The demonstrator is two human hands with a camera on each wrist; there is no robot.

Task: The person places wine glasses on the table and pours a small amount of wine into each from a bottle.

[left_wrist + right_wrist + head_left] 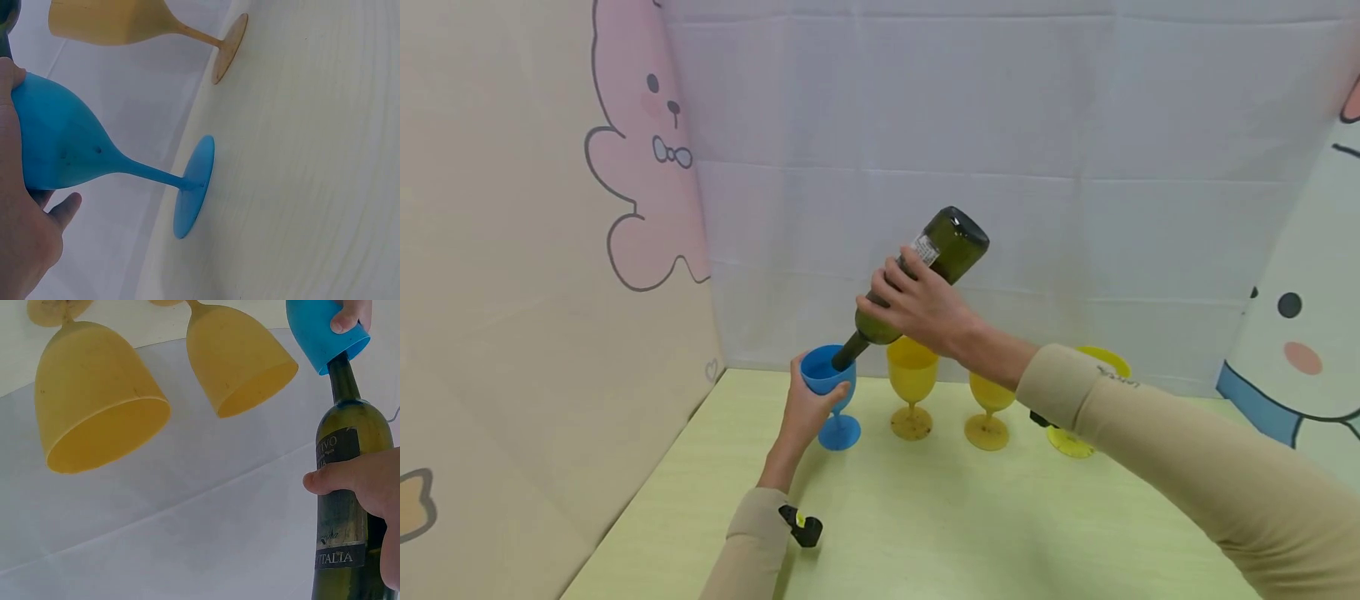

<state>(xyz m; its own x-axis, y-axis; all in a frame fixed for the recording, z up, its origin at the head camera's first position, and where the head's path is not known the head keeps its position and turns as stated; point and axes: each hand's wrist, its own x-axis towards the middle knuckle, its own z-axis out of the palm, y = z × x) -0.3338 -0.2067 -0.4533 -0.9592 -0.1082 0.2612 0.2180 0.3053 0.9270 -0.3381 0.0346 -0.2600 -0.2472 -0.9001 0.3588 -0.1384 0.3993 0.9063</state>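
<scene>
My left hand (808,404) grips the bowl of a blue goblet (838,396), thumb and fingers wrapped around it below the rim. In the left wrist view the goblet's round foot (195,187) is at the pale table. A dark green wine bottle (951,250) is held by my right hand (917,304), its fingers curled around the body. The bottle tilts neck down to the left, and its mouth lies inside the blue goblet's rim. A label (340,531) faces the right wrist camera. No liquid shows in the visible part of the goblet.
To the right of the blue goblet stand two orange-yellow goblets (912,375) and a brighter yellow goblet (1071,442), partly behind my right sleeve (1120,408). A white cloth (970,100) hangs behind the pale table (925,517). A wall with cartoon drawings (512,292) borders the left side.
</scene>
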